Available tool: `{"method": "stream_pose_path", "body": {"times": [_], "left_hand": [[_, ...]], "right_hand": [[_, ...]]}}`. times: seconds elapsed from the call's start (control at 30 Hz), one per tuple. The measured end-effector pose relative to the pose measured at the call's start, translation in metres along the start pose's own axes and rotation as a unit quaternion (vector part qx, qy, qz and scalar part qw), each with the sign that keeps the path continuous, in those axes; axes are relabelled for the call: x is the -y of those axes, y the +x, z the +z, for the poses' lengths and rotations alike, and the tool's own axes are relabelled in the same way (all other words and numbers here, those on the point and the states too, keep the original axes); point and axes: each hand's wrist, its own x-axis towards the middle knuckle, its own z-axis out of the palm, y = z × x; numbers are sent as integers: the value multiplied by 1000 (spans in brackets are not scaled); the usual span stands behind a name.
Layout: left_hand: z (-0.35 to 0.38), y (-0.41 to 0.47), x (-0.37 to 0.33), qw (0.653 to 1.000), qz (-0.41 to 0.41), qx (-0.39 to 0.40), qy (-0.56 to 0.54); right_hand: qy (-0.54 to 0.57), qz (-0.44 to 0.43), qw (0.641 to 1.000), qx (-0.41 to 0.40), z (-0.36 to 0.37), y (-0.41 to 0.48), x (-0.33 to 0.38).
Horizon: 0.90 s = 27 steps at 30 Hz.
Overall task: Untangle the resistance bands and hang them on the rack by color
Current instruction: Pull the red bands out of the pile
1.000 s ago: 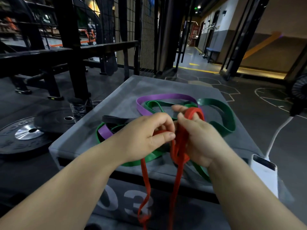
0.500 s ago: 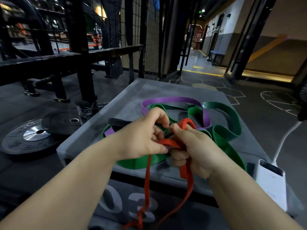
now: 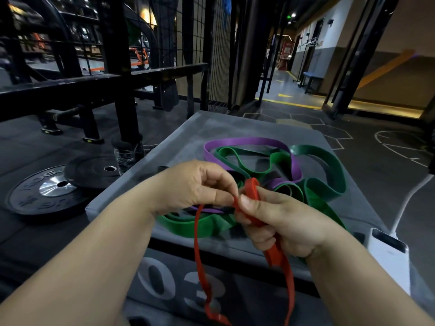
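Black weight plates (image 3: 54,187): two lying flat on the floor, overlapping, left of the grey box (image 3: 188,132).
Grey box: padded top carries the band heap; front face reads "03".
Left hand (image 3: 197,187): thumb and forefinger pinch the red band (image 3: 279,257) at its top fold.
Red band: held above the heap by both hands, two strands hanging past the box front.
Right hand (image 3: 282,222): fingers curled round the red band, thumb pressing it.
Purple band (image 3: 247,140): on the box top, tangled with the green bands (image 3: 334,170).
White device (image 3: 388,267): near right edge of the box, cable (image 3: 409,198) attached.
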Motion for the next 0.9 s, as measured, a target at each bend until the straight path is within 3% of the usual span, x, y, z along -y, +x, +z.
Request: {"method": "stream_pose_path", "body": {"times": [0.27, 0.5, 0.9], "left_hand": [[-1, 6, 9, 997, 32, 7, -66], [10, 17, 26, 983, 45, -9, -177], [32, 27, 29, 978, 73, -104, -169]], "right_hand": [[-15, 23, 997, 79, 2, -1, -3], [46, 36, 989, 138, -8, -1, -2], [60, 60, 979, 183, -15, 0, -8]]}}
